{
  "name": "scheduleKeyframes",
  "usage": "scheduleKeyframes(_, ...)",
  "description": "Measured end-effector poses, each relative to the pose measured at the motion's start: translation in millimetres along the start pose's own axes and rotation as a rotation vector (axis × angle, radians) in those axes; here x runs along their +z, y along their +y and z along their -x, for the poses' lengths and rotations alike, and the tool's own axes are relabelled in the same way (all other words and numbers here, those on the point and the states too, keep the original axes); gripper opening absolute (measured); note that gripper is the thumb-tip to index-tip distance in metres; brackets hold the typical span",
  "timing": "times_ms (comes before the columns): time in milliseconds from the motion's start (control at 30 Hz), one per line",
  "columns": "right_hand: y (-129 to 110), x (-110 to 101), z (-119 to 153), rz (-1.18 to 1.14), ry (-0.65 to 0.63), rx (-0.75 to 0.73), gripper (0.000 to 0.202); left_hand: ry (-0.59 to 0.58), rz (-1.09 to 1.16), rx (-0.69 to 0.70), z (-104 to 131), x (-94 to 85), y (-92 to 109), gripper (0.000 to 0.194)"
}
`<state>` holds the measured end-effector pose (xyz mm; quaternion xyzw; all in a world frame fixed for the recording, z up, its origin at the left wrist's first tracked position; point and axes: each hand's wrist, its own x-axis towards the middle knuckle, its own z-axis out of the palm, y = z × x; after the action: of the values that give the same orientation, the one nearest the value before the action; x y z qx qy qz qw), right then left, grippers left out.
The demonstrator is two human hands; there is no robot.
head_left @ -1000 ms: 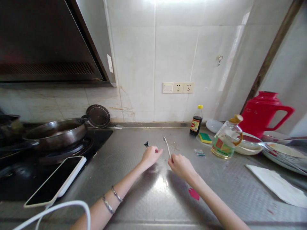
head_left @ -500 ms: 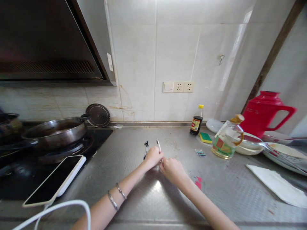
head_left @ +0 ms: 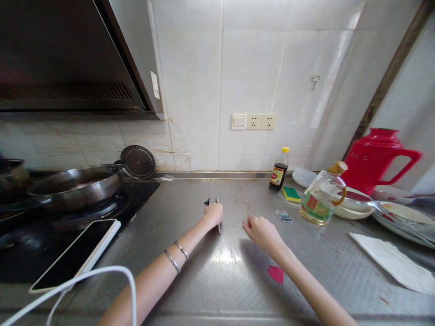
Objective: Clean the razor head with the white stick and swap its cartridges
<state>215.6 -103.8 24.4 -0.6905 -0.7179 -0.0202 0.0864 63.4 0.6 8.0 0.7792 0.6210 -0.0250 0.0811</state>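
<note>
My left hand [head_left: 213, 214] is closed low over the steel counter, with its fingers wrapped round a thin pale stick [head_left: 219, 228] whose ends poke out above and below the fist. What kind of stick it is, I cannot make out. Just beyond these fingers lies a slim black object [head_left: 206, 202], mostly hidden by the hand. To the right, my right hand [head_left: 263, 232] hangs above the counter with curled fingers, apart from the stick, and nothing shows in it. A pink scrap [head_left: 276, 274] lies beneath the right forearm, which covers part of it.
A phone [head_left: 76, 256] with a white cable [head_left: 112, 269] rests at the stove edge by a pan [head_left: 79, 183]. Rightward stand a sauce bottle [head_left: 277, 174], a sponge [head_left: 291, 194], a small packet [head_left: 284, 216], an oil jug [head_left: 319, 203], a red flask [head_left: 369, 158] and a napkin [head_left: 394, 262].
My hands, together on the stick before, have parted. The left has moved slightly left with the stick, and the right has drawn away to the right. More of the pink scrap shows.
</note>
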Motion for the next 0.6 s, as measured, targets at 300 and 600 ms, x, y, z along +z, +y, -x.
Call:
scheduleKeyframes(300, 50.5, 2.9, -10.9, -0.056, 0.044, 0.072, 0.029, 0.110, 0.016, 0.035, 5.4, 4.5, -1.7, 0.031)
scheduleKeyframes(600, 159.3, 16.8, -50.1, -0.222, 0.112, -0.043, 0.030, 0.254, 0.016, 0.078, 20.9, -4.8, -8.5, 0.041)
